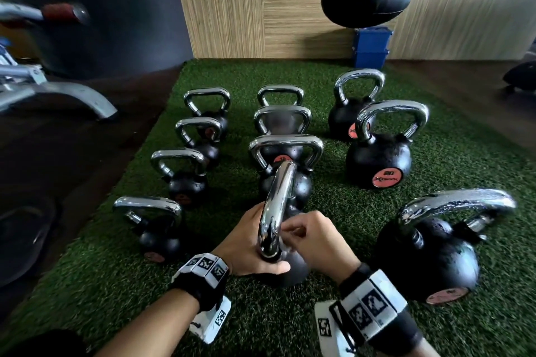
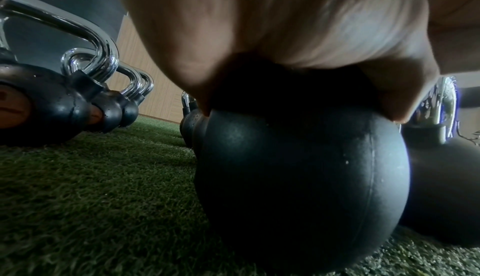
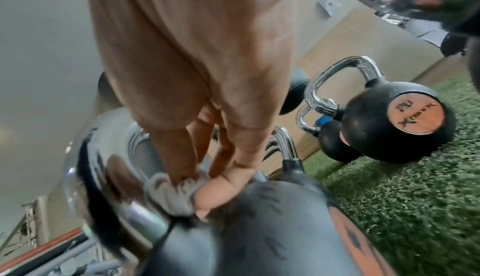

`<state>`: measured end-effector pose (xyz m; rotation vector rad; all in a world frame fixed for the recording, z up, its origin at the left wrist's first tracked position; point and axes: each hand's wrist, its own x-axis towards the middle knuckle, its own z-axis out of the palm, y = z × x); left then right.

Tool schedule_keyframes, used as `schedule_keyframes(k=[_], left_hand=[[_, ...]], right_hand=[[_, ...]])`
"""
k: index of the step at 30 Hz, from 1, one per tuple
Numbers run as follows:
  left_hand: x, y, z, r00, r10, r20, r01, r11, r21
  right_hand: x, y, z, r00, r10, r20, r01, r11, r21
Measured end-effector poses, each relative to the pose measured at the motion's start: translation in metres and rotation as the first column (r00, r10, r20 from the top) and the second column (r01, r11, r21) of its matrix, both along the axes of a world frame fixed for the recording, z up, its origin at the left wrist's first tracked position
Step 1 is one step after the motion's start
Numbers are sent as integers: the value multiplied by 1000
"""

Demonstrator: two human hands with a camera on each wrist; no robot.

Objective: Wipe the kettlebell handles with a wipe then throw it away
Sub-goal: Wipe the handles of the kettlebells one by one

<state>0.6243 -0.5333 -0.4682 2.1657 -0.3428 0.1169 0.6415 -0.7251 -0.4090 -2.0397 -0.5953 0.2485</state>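
Now wipe bunched under right hand fingertips against kettlebell handle

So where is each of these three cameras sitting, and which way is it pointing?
Head: worn on the head, looking down at rows of kettlebells on the turf; shows both forearms, left hand and right hand.
Left wrist: low by the turf, facing the near kettlebell; the left hand rests on its top.
Right wrist: looks along the fingers pinching the wipe against the chrome handle.
Shared: all three show the near kettlebell.

Kettlebells in rows on turf
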Motion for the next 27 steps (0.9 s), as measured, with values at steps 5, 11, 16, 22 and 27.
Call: schedule_keyframes(k=[5, 11, 16, 22, 27], left_hand=[[1, 1, -3, 999, 3, -34, -4, 1000, -27], [-2, 1, -2, 1000, 12, 13, -12, 1000, -4], [-1, 0, -1, 1000, 19, -14, -19, 1000, -4], [-1, -3, 7, 995, -29, 90, 29, 1000, 1], [-7, -4, 12, 999, -31, 26, 31, 1000, -4]], right_hand=[[17, 0, 9, 961, 228, -158, -220, 973, 67], [32, 8, 15, 951, 288, -110, -298, 950, -89], [35, 2, 15, 812, 454, -366, -349, 881, 318], [37, 7, -3, 603, 536, -591, 99, 684, 722], [32, 5, -25, 563, 681, -468, 66, 528, 847]])
